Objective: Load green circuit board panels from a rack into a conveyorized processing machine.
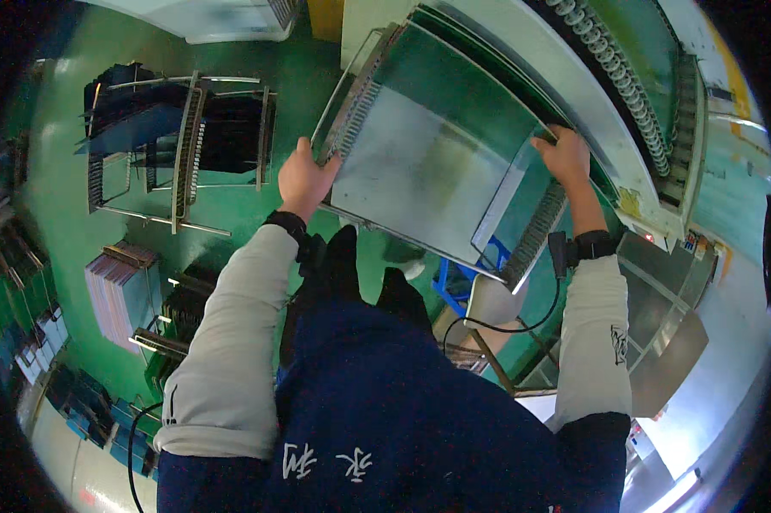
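A slotted rack [358, 120] is held just left of the white roller machine [586, 103], between it and the wearer; whether any weight is borne by the machine cannot be told. Its slotted sides are set lengthwise away from the wearer, the far ends slanted rightward, toward the machine. The near rail is sloped down to the right; which of the rack's dimensions is the longer cannot be judged. A pale sheet [428, 154] is seen flat-faced within it. The slotted left side is gripped near its near end by the left hand [307, 181]. The far right edge, close beside the machine, is clasped by the right hand [567, 158], its curled fingers partly hidden. Well left of the machine, a second rack [187, 154] with dark panels [146, 128] is stood on the green floor.
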The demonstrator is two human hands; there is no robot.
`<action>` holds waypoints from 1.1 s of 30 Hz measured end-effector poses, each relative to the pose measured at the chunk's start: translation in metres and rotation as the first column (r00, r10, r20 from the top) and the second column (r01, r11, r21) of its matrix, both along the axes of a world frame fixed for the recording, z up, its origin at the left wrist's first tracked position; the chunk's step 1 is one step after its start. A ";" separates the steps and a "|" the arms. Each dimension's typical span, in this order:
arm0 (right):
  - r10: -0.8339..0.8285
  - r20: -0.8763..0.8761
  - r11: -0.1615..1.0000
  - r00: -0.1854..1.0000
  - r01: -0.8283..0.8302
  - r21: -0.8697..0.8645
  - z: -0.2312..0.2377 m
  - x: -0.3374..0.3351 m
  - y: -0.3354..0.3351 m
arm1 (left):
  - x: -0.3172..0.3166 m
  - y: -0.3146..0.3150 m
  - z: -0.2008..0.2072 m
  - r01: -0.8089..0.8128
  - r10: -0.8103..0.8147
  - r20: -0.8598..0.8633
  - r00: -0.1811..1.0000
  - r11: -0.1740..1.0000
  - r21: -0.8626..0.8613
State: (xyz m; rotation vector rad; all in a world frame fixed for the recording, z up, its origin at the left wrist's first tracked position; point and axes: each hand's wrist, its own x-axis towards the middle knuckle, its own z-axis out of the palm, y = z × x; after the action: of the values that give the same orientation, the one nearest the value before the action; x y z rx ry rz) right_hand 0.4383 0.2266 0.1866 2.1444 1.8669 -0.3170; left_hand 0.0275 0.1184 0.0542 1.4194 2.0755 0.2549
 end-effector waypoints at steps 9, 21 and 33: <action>0.025 0.029 0.998 0.999 -0.027 0.051 -0.007 0.003 0.006 | 0.000 0.000 0.001 -0.013 0.014 0.010 1.000 0.999 -0.045; 0.103 0.038 0.994 0.994 -0.104 0.027 -0.001 0.017 -0.005 | 0.005 0.002 -0.001 -0.004 0.004 -0.003 1.000 1.000 -0.027; 0.002 -0.032 0.999 0.999 -0.004 -0.042 0.000 -0.006 -0.001 | -0.002 0.000 0.001 -0.023 0.026 0.042 0.999 0.997 -0.070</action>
State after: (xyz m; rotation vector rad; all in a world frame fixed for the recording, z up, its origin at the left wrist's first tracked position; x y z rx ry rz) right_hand 0.4322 0.2256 0.1865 2.1204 1.8634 -0.3887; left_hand 0.0257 0.1186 0.0554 1.3370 2.0481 0.2194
